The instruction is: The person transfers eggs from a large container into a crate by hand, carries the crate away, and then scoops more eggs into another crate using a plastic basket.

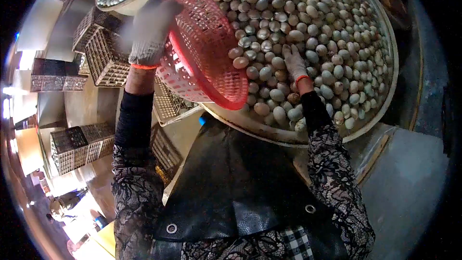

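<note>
My left hand (154, 29), in a pale knit glove with an orange cuff, grips the rim of a red perforated plastic basket (204, 43). The basket is tilted on its side, its mouth facing the eggs. Two eggs lie at its right edge. My right hand (294, 62), gloved the same way, rests on the pile of pale green, white and brownish eggs (332, 33) in a large round tub (395, 67). Its fingers point away from me over the eggs, and whether they hold one is unclear.
A second round container (127, 12) of eggs stands at the upper left. Slatted plastic crates (103, 58) are stacked on the left, with more crates (82, 147) lower down and an egg-filled one below the basket. A person (67, 202) is far off at the lower left.
</note>
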